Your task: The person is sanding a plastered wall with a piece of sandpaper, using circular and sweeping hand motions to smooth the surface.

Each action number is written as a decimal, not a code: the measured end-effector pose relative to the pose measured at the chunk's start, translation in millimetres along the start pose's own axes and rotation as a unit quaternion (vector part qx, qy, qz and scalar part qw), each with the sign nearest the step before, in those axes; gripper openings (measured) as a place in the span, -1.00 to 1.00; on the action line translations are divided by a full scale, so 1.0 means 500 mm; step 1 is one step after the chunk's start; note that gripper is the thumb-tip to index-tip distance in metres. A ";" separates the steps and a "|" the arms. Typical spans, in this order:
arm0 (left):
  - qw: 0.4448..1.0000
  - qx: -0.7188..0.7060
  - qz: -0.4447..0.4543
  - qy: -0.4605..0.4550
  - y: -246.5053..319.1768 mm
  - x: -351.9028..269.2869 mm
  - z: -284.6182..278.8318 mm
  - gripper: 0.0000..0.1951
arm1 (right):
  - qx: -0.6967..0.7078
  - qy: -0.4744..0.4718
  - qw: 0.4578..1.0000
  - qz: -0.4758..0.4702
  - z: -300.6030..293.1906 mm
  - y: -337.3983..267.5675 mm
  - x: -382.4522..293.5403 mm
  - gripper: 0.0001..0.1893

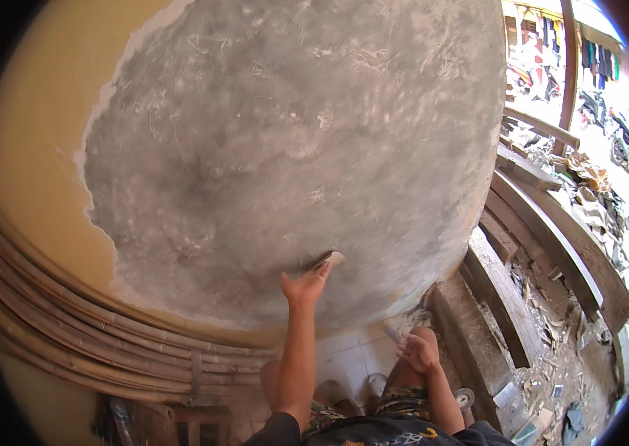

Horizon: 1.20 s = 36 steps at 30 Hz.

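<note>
My left hand [304, 287] reaches up with the arm straight and presses a curled tan sheet of sandpaper [335, 258] to the lower part of a wall. Grey plaster [270, 156] covers most of that wall, with pale scuffs and patches. Its ragged whitish border meets yellow paint [52, 111] on the left. Low by my bent knee is my right hand [420, 352], its fingers curled and dusted white. A pale, blurred strip [391, 333] sticks out by these fingers; whether it is a held thing or a finger is unclear.
Bamboo poles [97, 329] lie along the wall's foot at left. Thick timber beams [507, 298] and rubble [621, 223] are on the right. White floor tiles [342, 365] show between my legs. Farther off stand parked motorcycles [627, 139] and hanging clothes [599, 58].
</note>
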<state>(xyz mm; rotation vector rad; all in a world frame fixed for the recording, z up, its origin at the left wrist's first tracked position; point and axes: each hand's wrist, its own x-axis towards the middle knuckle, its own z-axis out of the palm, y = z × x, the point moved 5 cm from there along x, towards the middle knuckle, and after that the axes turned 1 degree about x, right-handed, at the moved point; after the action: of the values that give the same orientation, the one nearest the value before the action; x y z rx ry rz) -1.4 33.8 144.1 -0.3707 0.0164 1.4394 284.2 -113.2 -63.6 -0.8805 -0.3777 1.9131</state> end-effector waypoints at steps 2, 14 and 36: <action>1.000 -0.017 -0.014 -0.022 0.000 -0.003 0.016 0.05 | 0.000 0.001 1.000 0.000 -0.005 -0.001 0.000 -0.52; 0.995 0.090 0.030 0.037 -0.013 0.015 -0.040 0.03 | -0.013 0.008 1.000 0.001 0.001 0.001 -0.004 -0.49; 0.227 0.747 0.624 -0.033 0.028 -0.014 0.090 -0.04 | 0.010 -0.001 1.000 0.016 0.010 -0.007 -0.001 -0.60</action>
<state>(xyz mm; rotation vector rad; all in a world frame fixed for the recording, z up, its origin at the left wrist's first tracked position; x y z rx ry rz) -25.2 39.9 184.7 1.8283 1.9421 2.0645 282.8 -111.5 -57.9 -0.8772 -0.3464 1.9444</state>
